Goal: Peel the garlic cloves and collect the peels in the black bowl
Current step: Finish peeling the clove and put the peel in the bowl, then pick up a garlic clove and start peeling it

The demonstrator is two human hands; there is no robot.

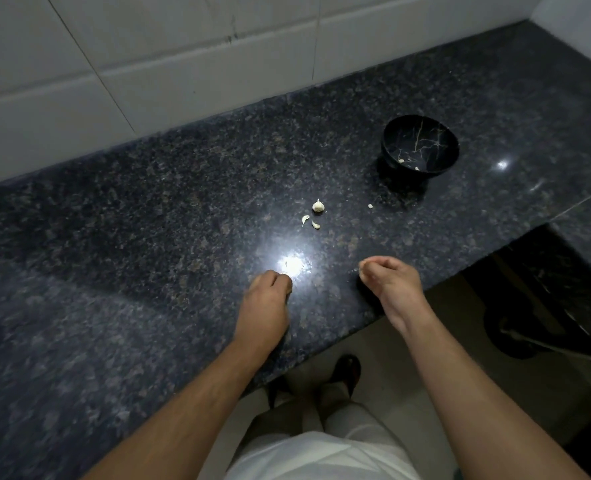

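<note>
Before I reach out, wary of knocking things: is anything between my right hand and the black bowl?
Nothing visible blocks it. Only bare counter lies between the right hand and the black bowl; one small scrap sits left of that path.

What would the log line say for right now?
left hand curled, contents unseen | right hand curled, contents unseen | garlic on counter | black bowl holds few peels

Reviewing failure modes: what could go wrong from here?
1. Peel scraps lie loose on the dark speckled counter, outside the black bowl; small ones could be missed.
2. The bowl sits far from both hands, so carried peels may drop.
3. Glare by the left hand may hide bits.
</note>
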